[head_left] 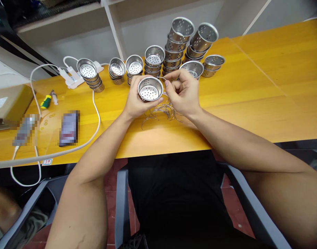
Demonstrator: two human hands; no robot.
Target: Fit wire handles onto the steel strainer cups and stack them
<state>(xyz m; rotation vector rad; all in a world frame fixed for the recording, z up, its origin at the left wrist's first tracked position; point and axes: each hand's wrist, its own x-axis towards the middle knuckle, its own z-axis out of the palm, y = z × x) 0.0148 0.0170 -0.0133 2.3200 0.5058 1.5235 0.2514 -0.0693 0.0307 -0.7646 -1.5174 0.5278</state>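
My left hand [134,101] is wrapped round a small perforated metal cup [150,90], its open top facing up. My right hand [184,91] pinches a thin curved wire [162,78] between thumb and index finger, at the cup's right rim. Several loose curved wires [162,110] lie on the yellow table [158,138] just below both hands. Behind the hands stand stacks of similar cups, among them a tall stack [174,54] and another [200,43]. A wider cup [191,69] is partly hidden behind my right hand.
More cup stacks [89,74] stand at the back left, near a white power strip [75,79]. A white cable [98,117] loops round a phone [69,128]. A green-and-yellow screwdriver [46,101] and a cardboard box [13,103] are farther left. Another person's leg [4,207] shows lower left.
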